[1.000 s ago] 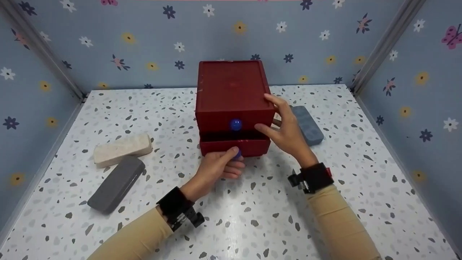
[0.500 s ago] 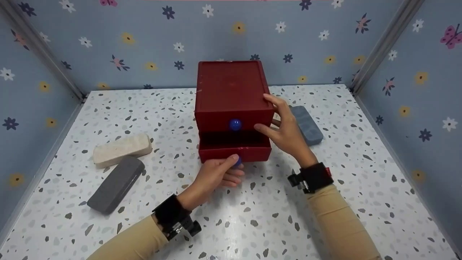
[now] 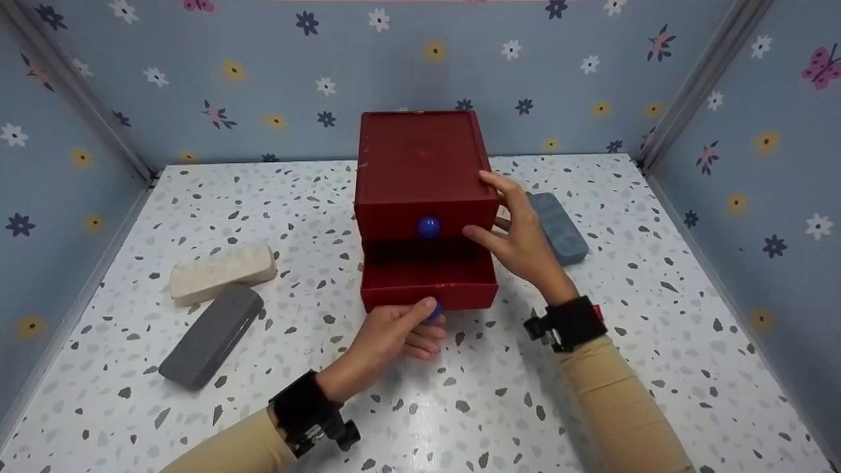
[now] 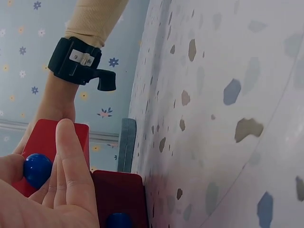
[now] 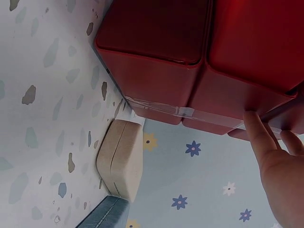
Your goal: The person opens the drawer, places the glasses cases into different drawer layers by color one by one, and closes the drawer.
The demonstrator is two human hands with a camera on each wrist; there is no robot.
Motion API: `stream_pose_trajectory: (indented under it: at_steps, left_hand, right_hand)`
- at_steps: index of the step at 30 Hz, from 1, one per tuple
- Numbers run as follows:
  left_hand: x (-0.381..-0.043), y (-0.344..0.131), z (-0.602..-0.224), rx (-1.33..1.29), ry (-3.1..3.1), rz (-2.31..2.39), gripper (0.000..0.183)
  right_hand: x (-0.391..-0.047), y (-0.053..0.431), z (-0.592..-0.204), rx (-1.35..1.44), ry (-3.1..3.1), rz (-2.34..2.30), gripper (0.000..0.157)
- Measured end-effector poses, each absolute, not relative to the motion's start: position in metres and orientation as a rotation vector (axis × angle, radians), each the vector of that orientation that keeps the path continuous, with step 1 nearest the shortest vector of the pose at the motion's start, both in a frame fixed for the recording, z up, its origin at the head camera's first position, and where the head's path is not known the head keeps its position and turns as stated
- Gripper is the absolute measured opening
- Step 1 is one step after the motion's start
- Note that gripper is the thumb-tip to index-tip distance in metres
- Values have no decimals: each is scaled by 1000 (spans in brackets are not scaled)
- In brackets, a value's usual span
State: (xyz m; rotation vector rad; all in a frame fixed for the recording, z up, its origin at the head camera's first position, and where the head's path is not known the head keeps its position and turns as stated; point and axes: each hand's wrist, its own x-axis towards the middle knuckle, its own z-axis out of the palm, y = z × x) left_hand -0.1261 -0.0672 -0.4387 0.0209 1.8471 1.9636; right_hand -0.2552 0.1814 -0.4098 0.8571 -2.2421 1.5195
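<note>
A red drawer cabinet (image 3: 424,157) with blue ball knobs stands at the back of the table. Its middle drawer (image 3: 427,272) is pulled well out, and the part of the inside that shows has nothing in it. My left hand (image 3: 394,328) pinches this drawer's knob (image 4: 38,170) between thumb and fingers, the other fingers stretched below. At the cabinet's front right corner my right hand (image 3: 519,233) holds on, thumb on the top drawer's front and index finger on the top edge. In the left wrist view the lowest drawer (image 4: 118,194) appears pushed in.
Left of the cabinet lie a cream glasses case (image 3: 223,272) and a dark grey one (image 3: 210,335), close together. A blue-grey case (image 3: 558,226) lies right of it, beside another beige case (image 5: 121,159). Flowered panels (image 3: 420,66) border the table.
The middle drawer has slid steadily out toward me, its knob still pinched in my left hand, which has drawn back with it. My right hand and the cabinet body stay put.
</note>
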Motion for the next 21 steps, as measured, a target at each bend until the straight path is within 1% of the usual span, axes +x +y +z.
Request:
stream_pose_trajectory:
  at_steps: [10,17,21]
  left_hand:
    - [-113,-71,-440,48,1830,1929,61]
    - [-104,-69,-441,34,1830,1923,60]
    - [-100,-68,-441,38,1828,1911,60]
  right_hand:
    - [-236,172,-389,852,-2249,1526,75]
    - [-250,177,-403,844,-2252,1506,79]
    - [-254,180,-407,863,-2243,1508,78]
